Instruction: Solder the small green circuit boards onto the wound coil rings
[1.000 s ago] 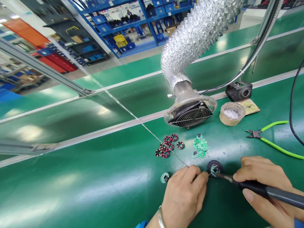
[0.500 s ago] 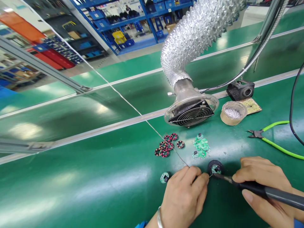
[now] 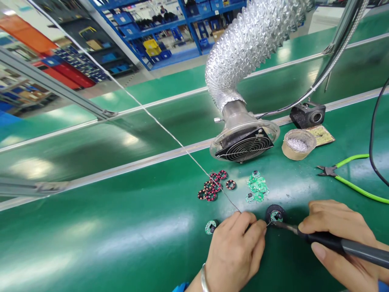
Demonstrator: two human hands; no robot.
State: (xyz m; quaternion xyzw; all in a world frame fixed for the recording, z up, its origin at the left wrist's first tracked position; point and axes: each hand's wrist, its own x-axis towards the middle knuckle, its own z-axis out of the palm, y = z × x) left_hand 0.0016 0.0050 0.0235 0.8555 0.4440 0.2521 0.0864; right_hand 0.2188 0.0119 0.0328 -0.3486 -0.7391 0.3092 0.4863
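A thin strand of solder wire (image 3: 194, 159) runs down from the upper left into my left hand (image 3: 237, 247), whose fingers are pinched round it. Its short free end pokes out towards a small round green circuit board (image 3: 276, 215) seated in a black ring-shaped holder (image 3: 268, 210). From the other side, my right hand (image 3: 343, 239) grips a soldering iron (image 3: 364, 252) by its dark handle. The iron's tip is at the board's lower edge, close to the wire's end. Beside my left hand lies another round board assembly (image 3: 210, 227).
Behind the hands lie several red-and-black wound coils (image 3: 214, 186) and a pile of green boards (image 3: 258, 186). A fume extractor (image 3: 246, 146) hangs low above them. Further right are a tub of silvery bits (image 3: 298, 146), an iron stand (image 3: 308, 115) and green-handled cutters (image 3: 330, 171).
Hardly anything differs. My left hand has shifted very slightly left with the solder wire, and my right hand a touch right. The iron's tip stays at the board.
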